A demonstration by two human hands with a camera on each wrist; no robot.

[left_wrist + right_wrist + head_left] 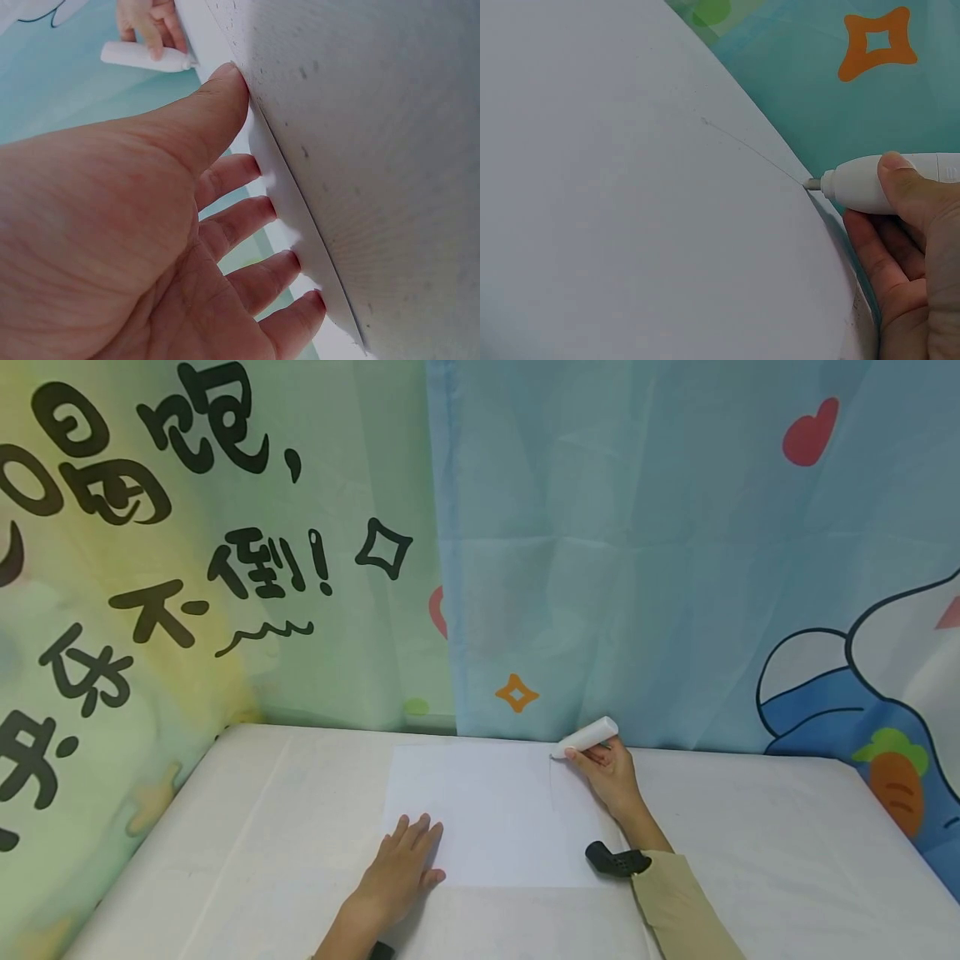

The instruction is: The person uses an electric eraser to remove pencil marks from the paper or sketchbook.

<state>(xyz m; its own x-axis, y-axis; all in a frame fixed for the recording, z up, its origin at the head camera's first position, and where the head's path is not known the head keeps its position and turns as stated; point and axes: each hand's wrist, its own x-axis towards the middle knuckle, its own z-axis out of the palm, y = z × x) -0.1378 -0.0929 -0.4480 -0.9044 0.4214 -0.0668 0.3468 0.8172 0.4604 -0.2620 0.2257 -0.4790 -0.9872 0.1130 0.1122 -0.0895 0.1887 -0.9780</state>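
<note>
A large white sheet of paper [487,827] lies on the white-covered table. My right hand [617,781] pinches a thick white pen-like tool [588,737] near the sheet's far edge. In the right wrist view the tool's grey tip [813,184] meets the paper [630,225] at the end of a thin dark line [754,150]. My left hand [397,868] rests with spread fingers on the sheet's near left part. The left wrist view shows the left fingers [240,217] along the paper's edge and the white tool [146,57] beyond.
The white tabletop [285,843] surrounds the sheet. Behind it hangs a printed curtain [600,568] with dark lettering on the left and a carrot figure at the right. A black wrist device [617,860] sits by the right sleeve [682,902].
</note>
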